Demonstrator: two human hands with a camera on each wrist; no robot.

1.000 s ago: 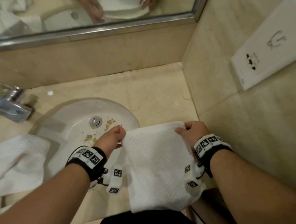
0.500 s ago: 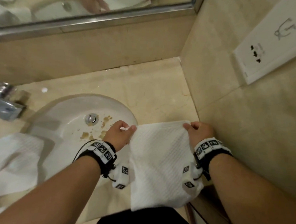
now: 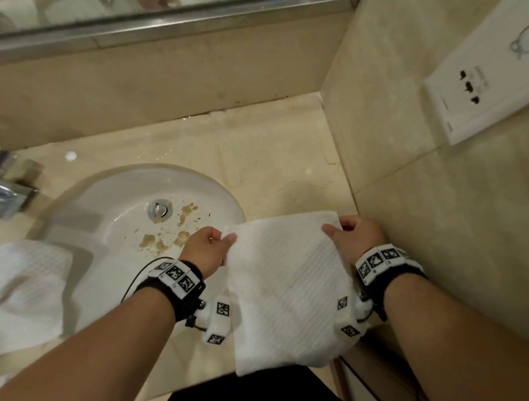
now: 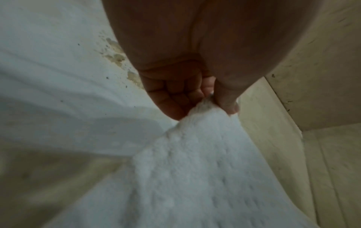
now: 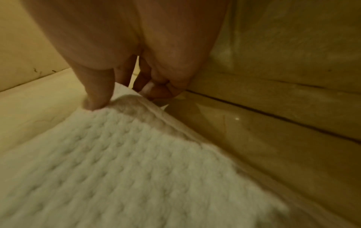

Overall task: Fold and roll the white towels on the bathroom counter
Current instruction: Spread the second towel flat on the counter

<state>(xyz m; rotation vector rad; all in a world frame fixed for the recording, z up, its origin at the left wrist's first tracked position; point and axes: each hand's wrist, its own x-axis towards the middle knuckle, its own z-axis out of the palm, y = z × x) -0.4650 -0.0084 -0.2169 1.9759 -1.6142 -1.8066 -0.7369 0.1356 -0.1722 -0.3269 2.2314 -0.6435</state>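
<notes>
Walls: beige stone tiles (image 3: 177, 80) meeting at a corner, beyond the fingertips.
Mirror: metal-framed mirror (image 3: 162, 23) above the back wall.
Socket: white outlet plate (image 3: 493, 81) on the side wall (its markings are unreadable).
Counter: glossy beige counter (image 3: 278, 157).
Basin: white sink (image 3: 108, 209) with brown stains.
Tap: chrome faucet (image 3: 0, 190).

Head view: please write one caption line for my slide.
Both hands, left hand and right hand, hold a white towel by its far corners beside the stained sink.
</notes>
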